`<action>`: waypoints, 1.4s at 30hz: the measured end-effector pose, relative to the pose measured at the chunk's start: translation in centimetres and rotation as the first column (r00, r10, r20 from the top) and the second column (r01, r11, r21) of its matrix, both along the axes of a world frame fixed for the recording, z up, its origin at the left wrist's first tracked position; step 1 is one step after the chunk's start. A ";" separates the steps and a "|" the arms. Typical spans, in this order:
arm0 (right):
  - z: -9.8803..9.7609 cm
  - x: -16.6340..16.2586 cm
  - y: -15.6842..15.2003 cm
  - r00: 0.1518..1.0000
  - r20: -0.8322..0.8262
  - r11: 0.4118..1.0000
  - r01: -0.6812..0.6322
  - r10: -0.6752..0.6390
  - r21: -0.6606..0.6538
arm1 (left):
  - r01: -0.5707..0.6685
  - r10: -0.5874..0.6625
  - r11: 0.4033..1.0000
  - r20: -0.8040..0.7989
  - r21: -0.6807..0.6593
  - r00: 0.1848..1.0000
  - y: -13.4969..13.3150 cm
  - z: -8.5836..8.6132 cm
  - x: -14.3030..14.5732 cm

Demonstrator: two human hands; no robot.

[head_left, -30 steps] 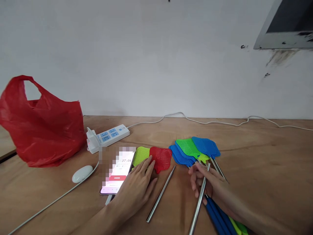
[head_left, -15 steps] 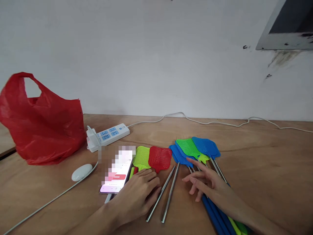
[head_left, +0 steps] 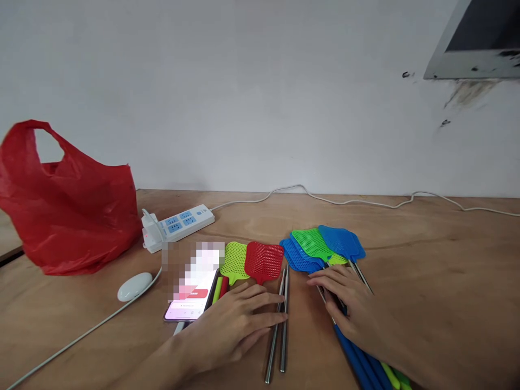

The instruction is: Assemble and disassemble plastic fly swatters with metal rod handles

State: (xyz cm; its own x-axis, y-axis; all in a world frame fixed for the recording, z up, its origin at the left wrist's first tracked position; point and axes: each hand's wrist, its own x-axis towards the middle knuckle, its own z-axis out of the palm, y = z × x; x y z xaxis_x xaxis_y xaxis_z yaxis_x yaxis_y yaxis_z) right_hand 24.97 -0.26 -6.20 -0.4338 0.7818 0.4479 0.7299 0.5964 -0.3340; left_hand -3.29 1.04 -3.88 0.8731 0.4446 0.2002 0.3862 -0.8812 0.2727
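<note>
My left hand (head_left: pixel 239 319) lies palm down with fingers stretched out, two fingertips touching a pair of thin metal rods (head_left: pixel 283 346) on the table. By its knuckles are a yellow-green mesh fly swatter head (head_left: pixel 234 261) and a red one (head_left: pixel 264 261); a yellow-green handle (head_left: pixel 217 291) and a red handle (head_left: pixel 224 286) show left of the fingers. My right hand (head_left: pixel 345 298) bends its fingers and thumb around the metal shafts of a bunch of fly swatters. Their blue (head_left: pixel 341 242) and green (head_left: pixel 311 242) heads overlap above it, and blue handles (head_left: pixel 357 357) run below. The palm hides part of the shafts.
A lit phone (head_left: pixel 195 290), partly blurred out, lies left of my left hand. Beyond are a white power strip (head_left: pixel 179 225) with a cable, a white oval device (head_left: pixel 135 286) and a red plastic bag (head_left: pixel 77 206). A wall stands behind the wooden table (head_left: pixel 439 271).
My left hand has reached right onto the rods, which now lie closer together and more parallel. From hovering with spread fingers, my right hand has come down and closed around the swatter shafts.
</note>
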 end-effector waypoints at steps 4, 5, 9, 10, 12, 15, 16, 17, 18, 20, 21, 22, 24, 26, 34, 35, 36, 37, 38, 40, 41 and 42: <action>-0.2 0.5 0.1 0.993 0.118 0.998 -0.033 0.028 0.044 | -0.031 0.031 0.999 0.001 0.011 1.000 -0.2 -0.5 0.5; -0.2 0.6 0.1 0.991 0.132 0.998 -0.026 0.019 0.050 | -0.042 0.042 0.999 -0.002 0.013 0.999 -0.3 -0.5 0.6; 0.0 0.7 0.5 0.989 0.138 0.997 0.034 -0.045 0.076 | -0.050 0.051 0.999 0.019 -0.018 0.999 -0.6 -0.5 0.8; 0.0 0.7 0.6 0.988 0.142 0.995 0.045 -0.058 0.087 | -0.050 0.051 0.998 0.026 -0.034 0.998 -0.6 -0.5 0.8; 0.0 0.7 0.8 0.983 0.167 0.993 0.062 -0.079 0.105 | -0.049 0.051 0.997 0.029 -0.064 0.998 -0.6 -0.4 0.8; -0.1 0.8 1.0 0.975 0.204 0.992 0.070 -0.090 0.103 | -0.047 0.051 0.995 0.036 -0.089 0.998 -0.6 -0.4 0.8; -0.1 0.7 1.0 0.975 0.207 0.993 0.067 -0.086 0.098 | -0.048 0.052 0.994 0.039 -0.095 0.998 -0.7 -0.4 0.9; -0.1 0.7 1.0 0.975 0.206 0.993 0.063 -0.081 0.096 | -0.050 0.054 0.994 0.041 -0.101 0.998 -0.7 -0.5 0.9; -0.1 0.7 0.9 0.976 0.202 0.994 0.059 -0.078 0.097 | -0.055 0.059 0.993 0.039 -0.106 0.997 -0.7 -0.5 0.9; -0.1 0.6 0.9 0.977 0.199 0.992 0.061 -0.081 0.108 | -0.067 0.071 0.992 0.029 -0.111 0.997 -0.8 -0.5 0.9; -0.1 0.6 1.0 0.975 0.200 0.990 0.070 -0.094 0.122 | -0.073 0.076 0.991 0.023 -0.113 0.997 -0.8 -0.5 0.9; -0.1 0.7 1.0 0.972 0.204 0.986 0.085 -0.114 0.144 | -0.079 0.081 0.990 0.019 -0.115 0.996 -0.9 -0.5 0.9; -0.1 0.8 1.1 0.958 0.221 0.970 0.136 -0.180 0.202 | -0.092 0.096 0.988 0.021 -0.121 0.995 -0.9 -0.4 0.8; -0.1 1.2 1.3 0.934 0.239 0.945 0.203 -0.265 0.256 | -0.102 0.106 0.988 0.028 -0.120 0.994 -0.8 -0.3 0.7; -0.9 2.4 2.0 0.905 0.187 0.922 0.361 -0.382 0.136 | -0.118 0.121 0.988 0.025 -0.096 0.992 -0.6 0.0 0.6; -0.9 2.4 2.1 0.910 0.161 0.923 0.370 -0.382 0.101 | -0.119 0.122 0.988 0.029 -0.098 0.992 -0.6 0.1 0.6; -0.7 2.4 2.2 0.919 0.121 0.927 0.371 -0.375 0.055 | -0.120 0.124 0.988 0.036 -0.101 0.992 -0.6 0.2 0.7; -0.5 2.3 2.3 0.931 0.061 0.932 0.362 -0.361 0.000 | -0.121 0.125 0.987 0.044 -0.103 0.991 -0.6 0.3 0.7; -0.2 2.1 2.4 0.939 -0.024 0.938 0.341 -0.343 -0.065 | -0.124 0.130 0.987 0.049 -0.104 0.990 -0.6 0.3 0.7; 0.6 1.8 2.4 0.917 -0.252 0.942 0.260 -0.310 -0.214 | -0.142 0.148 0.984 0.051 -0.108 0.988 -0.6 0.4 0.7; 1.0 1.6 2.4 0.876 -0.372 0.935 0.203 -0.306 -0.291 | -0.153 0.159 0.982 0.048 -0.110 0.986 -0.6 0.3 0.7; 1.4 1.4 2.3 0.819 -0.477 0.918 0.142 -0.318 -0.369 | -0.167 0.173 0.979 0.040 -0.113 0.984 -0.6 0.3 0.7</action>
State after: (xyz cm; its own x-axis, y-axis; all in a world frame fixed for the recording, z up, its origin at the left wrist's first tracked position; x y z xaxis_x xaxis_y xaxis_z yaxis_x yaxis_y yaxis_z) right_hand 26.32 2.02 -4.77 0.0044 0.9614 0.2753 0.4969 0.2368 -0.8349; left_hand -2.57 0.46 -3.58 0.7731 0.6070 0.1839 0.5113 -0.7680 0.3856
